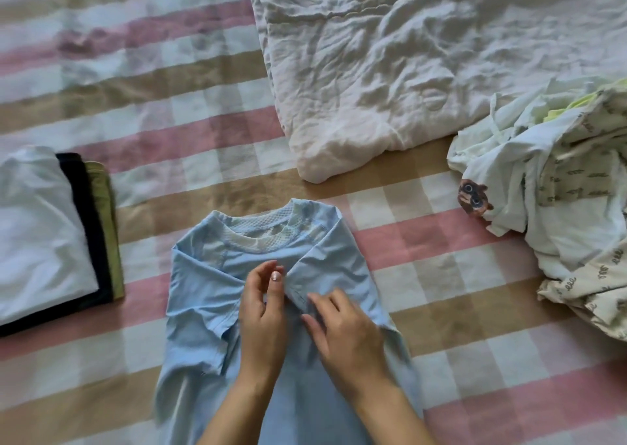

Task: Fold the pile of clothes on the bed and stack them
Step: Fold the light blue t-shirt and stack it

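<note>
Hands (263, 312) (346, 332) flat on blue shirt (203, 309) — sleeves folded in.

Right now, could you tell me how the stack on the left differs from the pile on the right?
The stack is folded flat with squared edges; the pile is loose and crumpled. The stack shows plain layers, white over black over olive; the pile is pale, with small prints and an animal picture. Both lie on the checked sheet, and neither is touched by the left hand or right hand.
</note>
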Available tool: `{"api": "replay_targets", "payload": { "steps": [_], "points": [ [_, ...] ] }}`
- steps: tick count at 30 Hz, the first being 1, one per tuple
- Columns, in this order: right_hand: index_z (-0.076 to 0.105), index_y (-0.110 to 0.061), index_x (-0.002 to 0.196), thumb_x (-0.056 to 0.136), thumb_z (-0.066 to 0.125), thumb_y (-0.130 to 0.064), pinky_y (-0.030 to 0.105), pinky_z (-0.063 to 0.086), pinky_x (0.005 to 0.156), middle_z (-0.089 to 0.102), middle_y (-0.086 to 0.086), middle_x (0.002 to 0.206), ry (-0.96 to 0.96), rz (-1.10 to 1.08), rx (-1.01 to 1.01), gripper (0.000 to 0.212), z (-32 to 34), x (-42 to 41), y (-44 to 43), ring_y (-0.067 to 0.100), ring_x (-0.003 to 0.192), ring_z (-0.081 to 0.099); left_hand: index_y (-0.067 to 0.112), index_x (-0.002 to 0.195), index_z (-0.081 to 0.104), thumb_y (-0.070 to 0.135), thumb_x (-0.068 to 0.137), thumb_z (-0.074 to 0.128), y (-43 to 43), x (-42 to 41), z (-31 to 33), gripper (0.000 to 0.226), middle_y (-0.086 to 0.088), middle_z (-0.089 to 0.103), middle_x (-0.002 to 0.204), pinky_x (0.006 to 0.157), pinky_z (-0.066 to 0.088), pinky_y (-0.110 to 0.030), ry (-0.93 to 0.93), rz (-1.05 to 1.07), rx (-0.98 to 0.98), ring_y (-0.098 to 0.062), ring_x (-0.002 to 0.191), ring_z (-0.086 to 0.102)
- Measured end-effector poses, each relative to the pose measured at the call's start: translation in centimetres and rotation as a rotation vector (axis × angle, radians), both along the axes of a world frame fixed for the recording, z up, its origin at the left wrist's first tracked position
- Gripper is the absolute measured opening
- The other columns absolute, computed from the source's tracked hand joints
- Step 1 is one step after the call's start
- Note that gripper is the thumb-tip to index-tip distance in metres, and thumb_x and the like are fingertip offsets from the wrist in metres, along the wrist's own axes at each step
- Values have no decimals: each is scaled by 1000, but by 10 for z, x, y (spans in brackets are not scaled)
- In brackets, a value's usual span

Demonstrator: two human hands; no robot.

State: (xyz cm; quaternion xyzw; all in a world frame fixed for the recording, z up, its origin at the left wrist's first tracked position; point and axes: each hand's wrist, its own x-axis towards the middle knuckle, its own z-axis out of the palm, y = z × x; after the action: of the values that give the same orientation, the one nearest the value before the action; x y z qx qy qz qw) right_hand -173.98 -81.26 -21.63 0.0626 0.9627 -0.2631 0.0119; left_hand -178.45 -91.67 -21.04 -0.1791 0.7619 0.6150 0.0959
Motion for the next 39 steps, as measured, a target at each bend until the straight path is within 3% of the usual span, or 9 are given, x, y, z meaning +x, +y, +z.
{"api": "replay_targets", "payload": {
  "steps": [5,9,14,17,19,23,31,35,39],
  "points": [
    [62,-18,121,85,38,-34,37,38,94,59,11,127,28,-10,246,46,-13,-9,5,27,120,50,6,113,64,17,89,42,-20,-6,-7,34,-6,59,121,99,42,-30,454,-458,-538,-21,118,52],
    [64,-19,119,82,34,-37,40,43,94,60,7,127,-34,57,367,51,-21,-23,6,23,116,58,16,110,69,25,84,45,-16,-5,-19,36,-5,60,126,93,44,-52,482,-792,-947,-28,118,56],
    [61,-5,117,88,43,-36,38,37,82,60,18,112,130,-246,57,47,-20,-52,29,33,98,52,6,110,66,17,87,45,-52,-36,-22,33,-16,60,122,97,39,-46,471,-436,-845,-32,116,51],
    [64,-11,110,86,53,-47,40,36,81,61,14,107,-101,-362,-28,45,-15,-89,43,35,101,49,5,129,49,22,92,50,-89,-71,-25,41,-19,47,131,102,26,-43,74,-88,-828,-35,122,37],
    [66,-18,95,82,62,-47,38,36,80,65,6,99,-201,-342,-55,32,-16,-108,49,31,100,51,7,122,51,24,90,55,-105,-86,-30,37,-18,49,124,98,27,-44,-69,9,-826,-34,118,38],
    [59,-23,74,79,69,-39,46,43,82,61,-4,74,-145,-344,-228,19,-9,-132,52,28,84,61,11,87,56,20,88,57,-116,-98,-37,10,-10,58,93,82,25,-38,25,-25,-821,-31,99,50],
    [61,-15,103,84,64,-37,37,35,86,61,9,106,28,-417,-97,29,-17,-151,51,30,104,49,7,101,56,20,90,52,-114,-121,-30,17,-13,55,112,91,28,-37,166,119,-796,-30,110,44],
    [62,-4,100,84,60,-26,26,27,84,60,13,98,238,-267,-145,28,-1,-66,32,19,96,44,-2,92,60,6,85,52,-104,-44,-15,14,-17,61,96,86,32,-30,467,-60,-656,-22,97,48],
    [67,-9,80,83,55,-31,16,29,83,60,6,80,99,-90,-216,25,3,66,15,16,86,48,0,86,64,14,86,48,-109,74,-12,21,-13,62,89,83,40,-26,400,-237,-539,-18,89,51]
  ]
}}
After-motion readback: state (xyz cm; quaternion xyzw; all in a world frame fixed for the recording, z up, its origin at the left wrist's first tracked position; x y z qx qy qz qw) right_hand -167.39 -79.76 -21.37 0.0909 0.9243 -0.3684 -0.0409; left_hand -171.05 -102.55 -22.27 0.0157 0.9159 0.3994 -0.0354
